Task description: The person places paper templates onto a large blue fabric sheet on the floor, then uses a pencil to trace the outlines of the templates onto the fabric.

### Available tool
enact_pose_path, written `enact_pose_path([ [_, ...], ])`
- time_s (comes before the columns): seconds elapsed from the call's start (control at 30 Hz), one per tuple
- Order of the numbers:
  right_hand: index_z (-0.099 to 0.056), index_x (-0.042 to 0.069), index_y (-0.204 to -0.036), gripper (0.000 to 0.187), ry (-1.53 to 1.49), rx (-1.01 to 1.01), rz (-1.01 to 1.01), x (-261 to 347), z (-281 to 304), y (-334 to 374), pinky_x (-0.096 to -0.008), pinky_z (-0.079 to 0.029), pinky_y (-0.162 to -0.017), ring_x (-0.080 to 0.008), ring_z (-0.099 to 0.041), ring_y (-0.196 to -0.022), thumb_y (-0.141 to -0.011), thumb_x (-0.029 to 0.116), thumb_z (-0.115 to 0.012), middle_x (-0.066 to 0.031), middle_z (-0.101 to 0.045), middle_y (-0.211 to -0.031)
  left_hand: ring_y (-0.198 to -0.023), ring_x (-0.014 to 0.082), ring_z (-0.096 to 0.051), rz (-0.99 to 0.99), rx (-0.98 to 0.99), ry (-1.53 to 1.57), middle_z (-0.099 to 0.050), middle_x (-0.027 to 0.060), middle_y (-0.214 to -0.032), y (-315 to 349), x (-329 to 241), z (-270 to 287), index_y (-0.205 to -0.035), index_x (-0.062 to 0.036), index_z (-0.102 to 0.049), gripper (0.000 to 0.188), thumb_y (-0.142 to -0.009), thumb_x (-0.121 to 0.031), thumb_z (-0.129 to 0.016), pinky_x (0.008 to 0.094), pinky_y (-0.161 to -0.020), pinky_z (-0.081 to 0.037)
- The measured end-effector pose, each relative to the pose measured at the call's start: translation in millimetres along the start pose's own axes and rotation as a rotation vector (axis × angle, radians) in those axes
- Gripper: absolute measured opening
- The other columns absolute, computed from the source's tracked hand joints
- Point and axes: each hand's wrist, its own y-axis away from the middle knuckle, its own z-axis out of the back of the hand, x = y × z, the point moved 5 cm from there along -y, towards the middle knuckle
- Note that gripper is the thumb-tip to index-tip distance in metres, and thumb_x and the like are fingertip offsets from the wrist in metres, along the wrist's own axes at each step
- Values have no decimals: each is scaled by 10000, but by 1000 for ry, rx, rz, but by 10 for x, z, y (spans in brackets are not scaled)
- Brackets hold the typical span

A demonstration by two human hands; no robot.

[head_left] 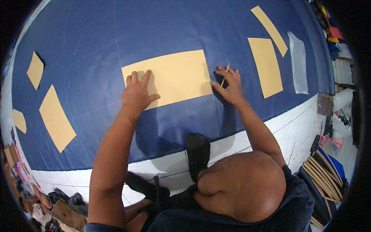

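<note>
A large rectangular cream paper pattern piece (177,75) lies flat on a wide sheet of dark blue fabric (162,23). My left hand (137,92) rests on its left part, fingers spread and pressing down. Just off the piece's right edge, my right hand (231,86) holds a thin yellow pencil (223,81) between its fingers, close to the cloth. Faint pale lines run across the fabric, some meeting the corners of the pattern.
More cream pieces lie around: a wide one (266,67) and a strip (270,31) at right, and a long one (58,118) at left. Beside the strip is a translucent plastic sheet (297,63). White tiles (170,164) border the cloth; rolled tubes (320,174) lie lower right.
</note>
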Motion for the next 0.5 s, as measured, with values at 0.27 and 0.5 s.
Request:
enact_pose_path([
  [0.27, -626, 48, -1289, 336, -666, -103, -96, 878, -33, -1080, -427, -468, -1010, -332, -634, -1131, -1061, 247, -481, -202, -631, -1243, -1431, 536, -320, 102, -5, 48, -275, 315, -1559, -6, -7, -125, -1548, -251, -401, 1014, -687, -424, -906, 511, -1116, -448],
  [0.5, -667, 37, -1264, 364, -855, 433, -24, 2202, -1003, -1604, -369, -525, -954, -241, -682, -1074, -1030, 303, -583, -145, -706, -1161, -1442, 573, -290, 131, 76, 29, -234, 351, -1587, -49, -56, -141, -1513, -126, -444, 976, -702, -415, -904, 521, -1160, -396],
])
